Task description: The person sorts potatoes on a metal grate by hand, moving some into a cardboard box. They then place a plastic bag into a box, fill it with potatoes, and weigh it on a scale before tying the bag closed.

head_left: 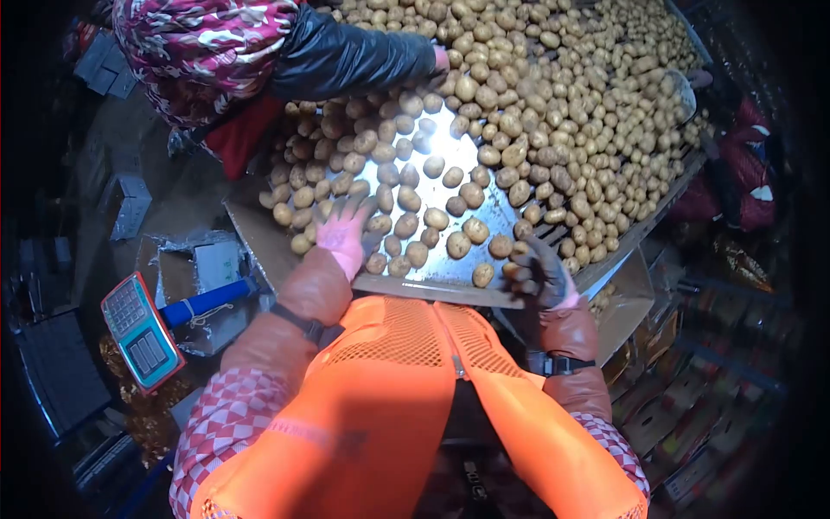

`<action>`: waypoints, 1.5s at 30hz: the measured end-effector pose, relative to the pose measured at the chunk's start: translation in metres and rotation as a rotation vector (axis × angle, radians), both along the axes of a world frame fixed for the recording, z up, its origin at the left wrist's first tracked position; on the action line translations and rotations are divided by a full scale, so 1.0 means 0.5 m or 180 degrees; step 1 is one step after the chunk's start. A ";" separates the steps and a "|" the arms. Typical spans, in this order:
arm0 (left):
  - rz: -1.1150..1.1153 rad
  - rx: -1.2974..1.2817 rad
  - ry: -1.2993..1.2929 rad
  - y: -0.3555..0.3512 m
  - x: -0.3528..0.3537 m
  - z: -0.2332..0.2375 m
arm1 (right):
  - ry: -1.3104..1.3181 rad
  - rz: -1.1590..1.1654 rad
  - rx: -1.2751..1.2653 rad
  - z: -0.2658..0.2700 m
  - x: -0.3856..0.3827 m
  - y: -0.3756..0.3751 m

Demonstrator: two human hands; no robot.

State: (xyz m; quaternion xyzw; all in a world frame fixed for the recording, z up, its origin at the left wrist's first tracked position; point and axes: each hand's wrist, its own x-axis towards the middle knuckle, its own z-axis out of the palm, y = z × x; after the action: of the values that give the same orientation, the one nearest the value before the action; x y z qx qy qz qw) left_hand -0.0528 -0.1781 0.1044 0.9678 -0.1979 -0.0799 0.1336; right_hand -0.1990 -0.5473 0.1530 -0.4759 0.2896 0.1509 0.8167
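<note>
Loose potatoes (407, 200) lie scattered over a shiny metal sorting table (445, 270) in front of me. My left hand (344, 232), in a pink glove with greyish fingers, rests among the potatoes on the table's left side, fingers spread. At the front right corner, my right hand (546, 275) wears a dark, dirty glove. Its fingers curl round a potato (512, 271) beside the table's edge; part of the grip is hidden. Another potato (482, 275) lies just left of that hand.
A dense heap of potatoes (579, 130) covers the far and right side. Across the table, a co-worker's dark sleeve (354, 59) reaches in. Another person's sleeve (743, 177) is at the right. Cardboard boxes (635, 303) flank the table; a scale display (143, 333) stands left.
</note>
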 end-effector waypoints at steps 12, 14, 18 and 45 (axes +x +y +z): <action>0.1176 -0.0174 0.0082 -0.146 0.210 0.050 | -0.0228 0.2138 -0.5039 -0.091 0.232 0.216; 0.0245 -0.0820 0.0673 -0.134 0.191 -0.042 | -0.0137 0.2387 -0.4771 -0.035 0.218 0.281; 0.0051 -0.0240 -0.0047 -0.053 0.081 -0.007 | -0.0738 0.2112 -0.3356 -0.069 0.181 0.194; 0.0585 -0.0113 -0.0171 -0.134 0.394 -0.020 | -0.0631 0.2509 -0.2359 -0.025 0.148 0.227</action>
State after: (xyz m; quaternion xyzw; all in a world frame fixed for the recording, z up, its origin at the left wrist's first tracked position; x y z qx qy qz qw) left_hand 0.1443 -0.2453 0.0942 0.9811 -0.1131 -0.0378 0.1521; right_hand -0.1248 -0.4336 0.1403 -0.8160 0.0449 0.2877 0.4994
